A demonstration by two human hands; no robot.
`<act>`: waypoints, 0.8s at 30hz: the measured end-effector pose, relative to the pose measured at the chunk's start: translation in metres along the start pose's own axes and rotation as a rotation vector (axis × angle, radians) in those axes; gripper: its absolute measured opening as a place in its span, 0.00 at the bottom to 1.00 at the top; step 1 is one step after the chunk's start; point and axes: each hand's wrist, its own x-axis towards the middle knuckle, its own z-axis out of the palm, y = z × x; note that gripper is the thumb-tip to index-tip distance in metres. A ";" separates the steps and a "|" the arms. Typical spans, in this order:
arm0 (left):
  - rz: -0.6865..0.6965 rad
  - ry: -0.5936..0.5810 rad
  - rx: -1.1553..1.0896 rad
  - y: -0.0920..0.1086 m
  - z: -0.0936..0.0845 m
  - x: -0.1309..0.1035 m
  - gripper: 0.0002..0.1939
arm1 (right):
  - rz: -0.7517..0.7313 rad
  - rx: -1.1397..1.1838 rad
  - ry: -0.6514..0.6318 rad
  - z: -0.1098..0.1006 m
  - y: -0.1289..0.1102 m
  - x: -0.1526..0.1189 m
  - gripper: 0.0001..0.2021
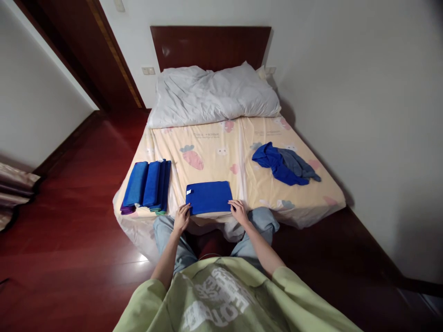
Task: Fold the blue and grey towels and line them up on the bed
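Observation:
A blue towel (209, 197), folded into a flat rectangle with a small white label at its upper left, lies at the front edge of the bed. The fingers of my left hand (181, 218) are closed on its lower left corner. On the opposite side, my right hand (238, 212) pinches the towel's right edge. To the left sit two side-by-side stacks of folded towels (152, 184), mostly blue, with purple and green edges showing underneath. Crumpled blue and grey-blue towels (282, 163) lie in a loose heap on the right.
The bed (214, 150) has a cream sheet printed with carrots and rabbits. A white quilt (218, 94) is bunched against the dark wooden headboard (211, 46). A white wall (363, 115) runs along the right; a curtain (15, 191) hangs at the far left above the red floor.

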 end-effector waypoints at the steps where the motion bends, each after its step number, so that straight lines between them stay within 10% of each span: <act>1: 0.014 -0.032 0.002 -0.002 -0.002 -0.002 0.19 | -0.004 0.011 -0.018 -0.003 0.001 -0.002 0.19; 8: -0.021 -0.121 -0.007 -0.007 -0.005 0.001 0.34 | 0.006 0.007 -0.176 -0.015 0.007 -0.004 0.29; 24: -0.202 0.004 -0.248 -0.014 -0.007 0.006 0.27 | 0.236 0.189 -0.042 -0.007 0.018 -0.009 0.20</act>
